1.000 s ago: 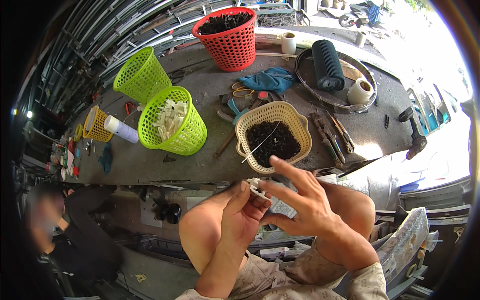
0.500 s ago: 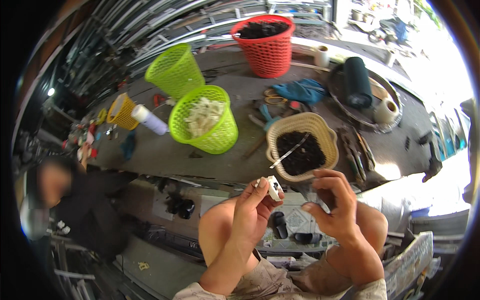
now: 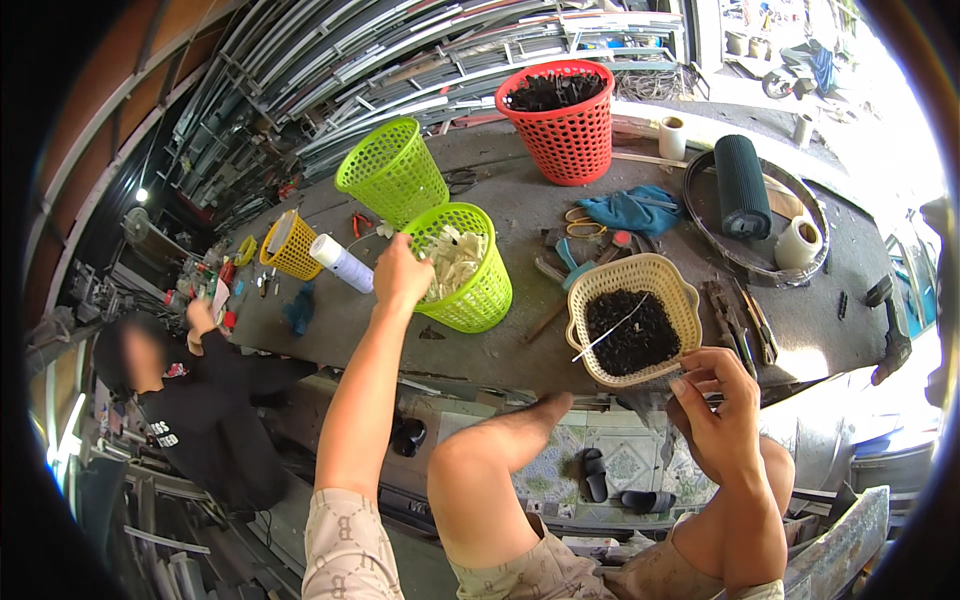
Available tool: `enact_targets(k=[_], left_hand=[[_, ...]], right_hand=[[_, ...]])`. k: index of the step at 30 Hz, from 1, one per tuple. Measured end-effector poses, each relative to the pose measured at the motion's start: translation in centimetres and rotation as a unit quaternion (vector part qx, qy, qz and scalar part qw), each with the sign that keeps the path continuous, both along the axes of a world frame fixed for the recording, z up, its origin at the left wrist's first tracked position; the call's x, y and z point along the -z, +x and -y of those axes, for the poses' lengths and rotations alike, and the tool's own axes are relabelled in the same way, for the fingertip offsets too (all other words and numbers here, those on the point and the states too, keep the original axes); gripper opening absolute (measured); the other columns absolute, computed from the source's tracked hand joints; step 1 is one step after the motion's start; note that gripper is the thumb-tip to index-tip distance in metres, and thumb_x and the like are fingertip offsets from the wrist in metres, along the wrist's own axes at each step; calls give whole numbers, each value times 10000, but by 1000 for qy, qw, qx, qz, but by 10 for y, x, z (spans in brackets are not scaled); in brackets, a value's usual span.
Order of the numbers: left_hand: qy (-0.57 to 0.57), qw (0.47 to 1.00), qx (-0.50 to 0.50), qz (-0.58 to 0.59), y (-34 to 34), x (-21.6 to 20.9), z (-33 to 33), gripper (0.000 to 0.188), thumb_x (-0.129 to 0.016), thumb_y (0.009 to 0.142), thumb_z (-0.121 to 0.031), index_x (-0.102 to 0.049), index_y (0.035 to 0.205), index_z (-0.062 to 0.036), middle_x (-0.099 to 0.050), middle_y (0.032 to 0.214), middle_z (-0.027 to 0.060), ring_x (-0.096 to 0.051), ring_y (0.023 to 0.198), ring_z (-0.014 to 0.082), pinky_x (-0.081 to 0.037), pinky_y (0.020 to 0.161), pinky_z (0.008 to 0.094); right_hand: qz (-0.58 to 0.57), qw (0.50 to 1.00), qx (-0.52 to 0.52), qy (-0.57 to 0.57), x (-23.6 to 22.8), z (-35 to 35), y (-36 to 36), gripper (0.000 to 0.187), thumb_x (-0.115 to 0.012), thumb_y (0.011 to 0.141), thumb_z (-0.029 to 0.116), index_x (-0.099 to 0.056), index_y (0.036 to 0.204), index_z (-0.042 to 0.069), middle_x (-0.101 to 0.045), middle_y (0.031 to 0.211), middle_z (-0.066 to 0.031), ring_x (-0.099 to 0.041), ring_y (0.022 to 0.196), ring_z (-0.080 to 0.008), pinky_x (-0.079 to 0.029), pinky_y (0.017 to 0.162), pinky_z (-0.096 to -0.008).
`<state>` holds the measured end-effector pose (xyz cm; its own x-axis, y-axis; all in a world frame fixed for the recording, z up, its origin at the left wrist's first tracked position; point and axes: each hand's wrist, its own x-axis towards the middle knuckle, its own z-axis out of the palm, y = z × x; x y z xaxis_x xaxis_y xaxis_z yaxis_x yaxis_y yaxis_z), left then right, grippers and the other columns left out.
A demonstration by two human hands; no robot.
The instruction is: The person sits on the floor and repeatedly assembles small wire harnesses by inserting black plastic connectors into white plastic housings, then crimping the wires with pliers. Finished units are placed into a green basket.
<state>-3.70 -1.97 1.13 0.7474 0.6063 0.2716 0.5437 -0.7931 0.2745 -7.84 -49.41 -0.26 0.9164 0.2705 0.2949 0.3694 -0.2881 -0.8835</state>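
Observation:
My left hand (image 3: pixel 404 272) reaches over the near left rim of a lime-green basket (image 3: pixel 482 300). Its fingertips are at the white plastic pieces (image 3: pixel 459 258) heaped inside, and what they touch or hold is hidden. In front of the table edge, my right hand (image 3: pixel 722 412) hovers by the near right corner of a cream basket (image 3: pixel 683 297). Thumb and fingers are drawn together there; anything between them is too small to make out. Small black parts (image 3: pixel 622 345) fill the bottom of the cream basket, with a thin white strip (image 3: pixel 610 328) lying across them.
Behind stand an empty green basket (image 3: pixel 395 175) and a red basket (image 3: pixel 560 135) of black pieces. A white spray can (image 3: pixel 342 264), a blue cloth (image 3: pixel 632 210), hand tools (image 3: pixel 735 325) and a round tray (image 3: pixel 785 268) with rolls share the table. Another person (image 3: pixel 215 420) sits at the left.
My left hand has moved from in front of me, where it held a white plastic piece, up and left to the green basket. My right hand's fingers have drawn together. The view has shifted.

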Motion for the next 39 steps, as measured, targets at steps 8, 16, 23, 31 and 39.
enact_targets(k=[8,16,23,31,39], left_hand=[[-38,980,30,-195,39,10,7,370,-700,821,-186,-798,1165,-94,-754,1210,197,-718,1140,360,-551,1008,447],[-37,984,34,-168,43,17,-7,411,-701,802,-218,-793,1199,-161,-771,1196,161,-733,1120,347,-567,971,434],[-504,827,132,209,4,-43,3,346,-647,911,-102,-667,1237,12,-723,1091,133,-715,942,258,-617,829,396],[-827,520,180,115,0,-18,118,442,-438,831,-239,-683,1099,14,-706,1036,188,-682,825,360,-579,624,490],[-63,907,368,-193,25,52,236,257,-804,870,-333,-795,993,-107,-779,938,132,-753,870,316,-587,796,447]], right_hand=[[21,997,-28,-73,0,-6,20,240,-760,887,24,-693,1117,25,-714,1015,-145,-716,844,-309,-563,785,-380],[163,933,-150,-283,58,-60,85,357,-757,876,96,-730,1232,123,-703,1245,-80,-632,1204,-288,-485,1009,-465],[210,897,-217,-324,74,-94,98,236,-709,802,71,-758,1023,136,-706,896,-71,-668,1002,-274,-497,897,-428],[123,985,29,120,0,-54,85,95,-665,1011,39,-691,1094,0,-745,969,-102,-702,864,-170,-560,802,-301],[65,992,106,17,-8,-3,77,116,-685,970,124,-706,1033,29,-730,903,-194,-710,813,-378,-545,727,-429]])
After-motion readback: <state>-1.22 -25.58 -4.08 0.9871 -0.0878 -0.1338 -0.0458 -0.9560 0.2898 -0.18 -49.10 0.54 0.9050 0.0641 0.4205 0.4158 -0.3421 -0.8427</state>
